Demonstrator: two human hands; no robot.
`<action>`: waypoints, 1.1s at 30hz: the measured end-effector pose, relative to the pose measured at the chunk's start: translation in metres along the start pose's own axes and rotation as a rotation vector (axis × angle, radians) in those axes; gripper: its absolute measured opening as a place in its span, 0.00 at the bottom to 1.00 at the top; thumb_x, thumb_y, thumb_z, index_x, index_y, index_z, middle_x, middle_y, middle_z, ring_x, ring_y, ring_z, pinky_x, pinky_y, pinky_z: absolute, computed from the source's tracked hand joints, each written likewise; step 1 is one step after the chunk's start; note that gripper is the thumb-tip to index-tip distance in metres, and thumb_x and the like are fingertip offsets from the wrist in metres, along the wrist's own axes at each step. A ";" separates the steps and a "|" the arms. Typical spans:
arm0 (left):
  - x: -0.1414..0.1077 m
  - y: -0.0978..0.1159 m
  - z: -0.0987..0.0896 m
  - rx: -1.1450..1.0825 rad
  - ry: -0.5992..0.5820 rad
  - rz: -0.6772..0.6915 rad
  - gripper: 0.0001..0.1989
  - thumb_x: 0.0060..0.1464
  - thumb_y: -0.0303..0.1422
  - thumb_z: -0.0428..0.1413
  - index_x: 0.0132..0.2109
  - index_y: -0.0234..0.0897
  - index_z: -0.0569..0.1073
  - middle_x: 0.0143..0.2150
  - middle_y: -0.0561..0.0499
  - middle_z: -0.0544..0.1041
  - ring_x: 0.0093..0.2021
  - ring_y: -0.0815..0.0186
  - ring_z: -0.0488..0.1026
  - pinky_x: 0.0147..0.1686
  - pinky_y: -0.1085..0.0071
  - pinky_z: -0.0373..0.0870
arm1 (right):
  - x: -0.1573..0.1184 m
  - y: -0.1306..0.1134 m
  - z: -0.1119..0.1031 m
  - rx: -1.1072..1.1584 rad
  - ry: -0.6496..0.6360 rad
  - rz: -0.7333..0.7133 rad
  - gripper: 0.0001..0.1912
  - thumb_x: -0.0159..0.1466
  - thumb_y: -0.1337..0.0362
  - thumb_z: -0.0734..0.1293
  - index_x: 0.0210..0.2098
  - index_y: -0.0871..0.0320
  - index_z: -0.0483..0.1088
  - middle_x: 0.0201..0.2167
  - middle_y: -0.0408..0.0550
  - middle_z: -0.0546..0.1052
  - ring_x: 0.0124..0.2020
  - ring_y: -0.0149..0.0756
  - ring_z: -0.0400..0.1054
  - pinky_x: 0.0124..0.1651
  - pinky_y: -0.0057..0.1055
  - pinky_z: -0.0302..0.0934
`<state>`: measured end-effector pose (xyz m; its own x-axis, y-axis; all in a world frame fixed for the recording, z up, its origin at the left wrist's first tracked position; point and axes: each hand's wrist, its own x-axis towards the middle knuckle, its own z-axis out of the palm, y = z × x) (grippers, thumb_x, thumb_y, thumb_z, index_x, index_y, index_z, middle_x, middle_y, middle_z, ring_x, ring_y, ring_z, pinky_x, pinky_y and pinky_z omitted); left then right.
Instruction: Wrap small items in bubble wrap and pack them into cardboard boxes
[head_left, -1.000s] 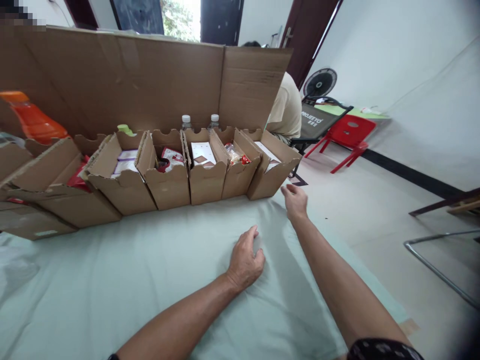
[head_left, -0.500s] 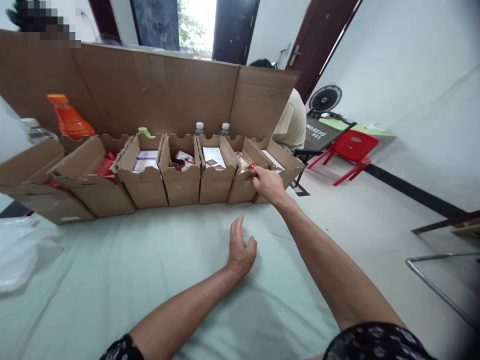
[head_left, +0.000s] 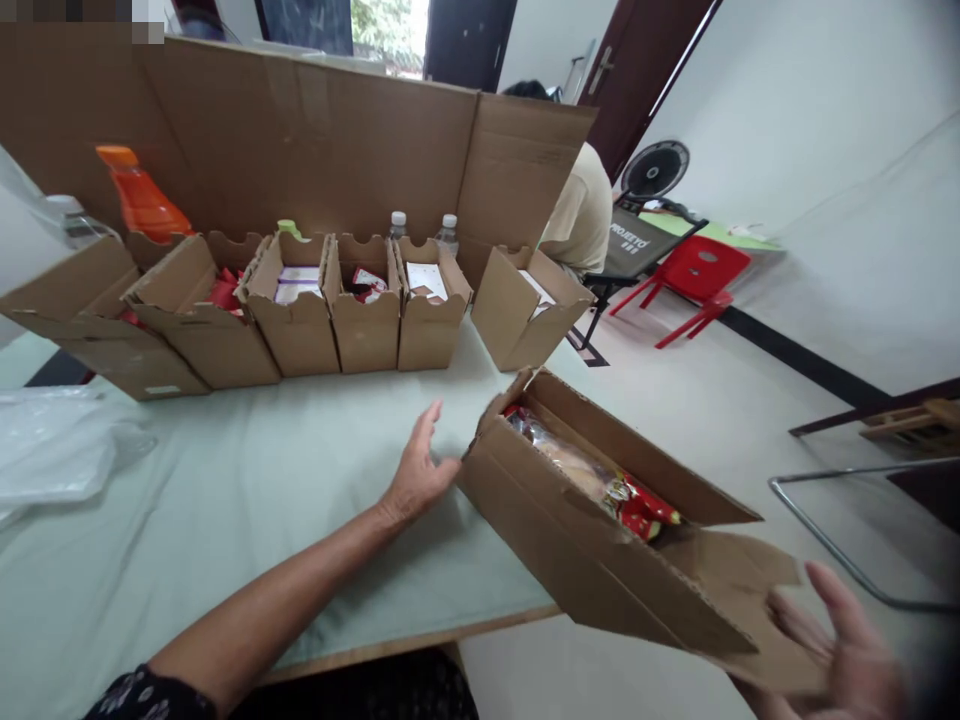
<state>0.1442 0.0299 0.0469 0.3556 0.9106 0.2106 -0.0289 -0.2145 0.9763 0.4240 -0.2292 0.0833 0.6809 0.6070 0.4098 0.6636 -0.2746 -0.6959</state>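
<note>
My right hand (head_left: 862, 650), smeared a little by motion, grips the near end flap of a long open cardboard box (head_left: 547, 520). The box juts past the table's front right edge, slanting toward me. Inside it lies a clear and red plastic snack packet (head_left: 637, 505). My left hand (head_left: 420, 470) is open, fingers spread, close to the far left corner of this box; whether the thumb touches it I cannot tell. Farther back, a gap in the row separates a box with a white item (head_left: 517, 310) from another white-item box (head_left: 431, 335).
Several more cardboard boxes (head_left: 296, 335) line the table's back, before a tall cardboard panel (head_left: 315, 150). Bottles, including an orange bottle (head_left: 146, 200), stand behind them. A plastic bag (head_left: 60, 445) lies left. A seated person (head_left: 589, 215) and a red chair (head_left: 694, 275) are beyond.
The snack-packet box has come out of the row toward me and to the right, held by my right hand. My left hand has shifted left, its fingers more spread.
</note>
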 end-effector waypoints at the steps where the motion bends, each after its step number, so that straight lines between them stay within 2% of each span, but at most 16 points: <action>1: -0.005 0.005 0.006 -0.026 -0.100 0.012 0.43 0.45 0.29 0.56 0.70 0.35 0.61 0.73 0.38 0.63 0.73 0.47 0.59 0.72 0.48 0.54 | -0.009 0.009 0.003 0.035 -0.010 0.036 0.50 0.51 0.39 0.73 0.70 0.36 0.58 0.52 0.56 0.81 0.48 0.64 0.78 0.43 0.57 0.75; 2: -0.010 0.010 0.011 -0.055 -0.184 0.022 0.42 0.44 0.28 0.56 0.70 0.34 0.63 0.73 0.38 0.65 0.72 0.47 0.61 0.72 0.49 0.56 | -0.016 0.015 0.007 0.068 -0.054 0.040 0.50 0.51 0.39 0.73 0.70 0.40 0.60 0.52 0.56 0.81 0.49 0.64 0.78 0.45 0.57 0.75; 3: -0.015 0.015 0.015 -0.085 -0.237 0.029 0.42 0.44 0.28 0.55 0.69 0.33 0.64 0.71 0.39 0.67 0.71 0.47 0.63 0.71 0.51 0.58 | -0.020 0.018 0.013 0.087 -0.116 0.024 0.46 0.52 0.40 0.73 0.67 0.44 0.65 0.51 0.55 0.82 0.50 0.64 0.78 0.47 0.56 0.75; 5: -0.027 0.022 0.017 -0.132 -0.242 0.026 0.40 0.44 0.29 0.55 0.68 0.33 0.65 0.70 0.40 0.69 0.69 0.48 0.66 0.69 0.54 0.62 | -0.023 0.014 0.025 0.074 -0.227 -0.022 0.33 0.54 0.40 0.73 0.54 0.50 0.76 0.46 0.54 0.83 0.50 0.62 0.78 0.50 0.53 0.75; 8: -0.054 0.023 0.001 -0.123 -0.095 -0.012 0.35 0.47 0.32 0.56 0.65 0.34 0.69 0.65 0.41 0.74 0.65 0.50 0.70 0.66 0.57 0.65 | -0.019 -0.002 0.041 0.066 -0.298 -0.140 0.21 0.57 0.45 0.73 0.43 0.52 0.79 0.39 0.53 0.84 0.46 0.58 0.78 0.52 0.51 0.74; 11: -0.090 0.018 -0.036 -0.020 0.133 -0.106 0.25 0.48 0.38 0.60 0.54 0.34 0.76 0.52 0.41 0.81 0.56 0.49 0.76 0.60 0.54 0.71 | -0.014 -0.022 0.062 0.138 -0.351 -0.289 0.13 0.56 0.50 0.74 0.35 0.51 0.79 0.32 0.50 0.82 0.38 0.52 0.78 0.48 0.49 0.75; 14: -0.117 0.017 -0.077 0.079 0.346 -0.172 0.22 0.48 0.45 0.64 0.47 0.36 0.77 0.40 0.44 0.82 0.48 0.48 0.79 0.55 0.52 0.76 | -0.009 -0.048 0.097 0.287 -0.436 -0.367 0.17 0.53 0.47 0.76 0.36 0.50 0.79 0.31 0.51 0.81 0.41 0.55 0.78 0.47 0.50 0.76; 16: -0.121 0.020 -0.101 0.103 0.462 -0.161 0.22 0.48 0.46 0.65 0.46 0.37 0.76 0.38 0.46 0.81 0.48 0.50 0.79 0.54 0.54 0.77 | -0.002 -0.073 0.129 0.394 -0.524 -0.381 0.21 0.53 0.47 0.76 0.42 0.50 0.79 0.36 0.53 0.82 0.47 0.57 0.77 0.51 0.51 0.74; 19: -0.104 0.024 -0.129 0.065 0.562 -0.104 0.23 0.50 0.42 0.65 0.51 0.38 0.74 0.48 0.45 0.80 0.52 0.55 0.78 0.55 0.59 0.75 | 0.018 -0.117 0.181 0.533 -0.687 -0.385 0.24 0.56 0.48 0.76 0.49 0.51 0.77 0.45 0.54 0.82 0.52 0.55 0.75 0.56 0.50 0.71; 21: -0.081 0.024 -0.146 0.065 0.584 -0.054 0.23 0.52 0.40 0.63 0.54 0.38 0.72 0.53 0.46 0.79 0.53 0.58 0.77 0.55 0.62 0.75 | 0.037 -0.147 0.215 0.608 -0.764 -0.363 0.23 0.58 0.48 0.75 0.48 0.52 0.76 0.46 0.53 0.82 0.50 0.51 0.75 0.55 0.47 0.71; 25: -0.033 0.013 -0.176 0.178 0.567 -0.012 0.24 0.53 0.36 0.59 0.57 0.36 0.71 0.53 0.45 0.78 0.52 0.58 0.76 0.55 0.61 0.74 | 0.066 -0.190 0.270 0.685 -0.788 -0.255 0.20 0.57 0.49 0.74 0.44 0.52 0.74 0.43 0.49 0.81 0.42 0.44 0.75 0.49 0.43 0.72; 27: -0.017 0.003 -0.184 0.225 0.532 -0.018 0.30 0.54 0.34 0.57 0.65 0.36 0.66 0.60 0.42 0.76 0.56 0.56 0.75 0.58 0.58 0.73 | 0.067 -0.198 0.289 0.690 -0.721 -0.222 0.20 0.57 0.51 0.73 0.46 0.52 0.73 0.45 0.49 0.80 0.44 0.43 0.75 0.49 0.41 0.71; 29: -0.010 -0.010 -0.189 0.272 0.494 -0.025 0.36 0.55 0.31 0.55 0.71 0.37 0.60 0.66 0.40 0.72 0.61 0.55 0.72 0.63 0.54 0.69 | 0.060 -0.195 0.302 0.660 -0.628 -0.188 0.20 0.58 0.52 0.71 0.47 0.53 0.72 0.46 0.50 0.80 0.47 0.44 0.74 0.49 0.40 0.70; 33: -0.010 -0.028 -0.194 0.366 0.388 -0.045 0.35 0.54 0.27 0.53 0.70 0.34 0.63 0.67 0.40 0.72 0.67 0.52 0.68 0.70 0.51 0.60 | 0.041 -0.172 0.316 0.439 -0.597 -0.145 0.18 0.58 0.51 0.69 0.42 0.56 0.73 0.39 0.51 0.80 0.39 0.43 0.74 0.43 0.39 0.69</action>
<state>-0.0398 0.0952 0.0274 -0.0245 0.9705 0.2399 0.3308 -0.2186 0.9180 0.2396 0.0781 0.0334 0.2297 0.9498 0.2122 0.4643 0.0846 -0.8816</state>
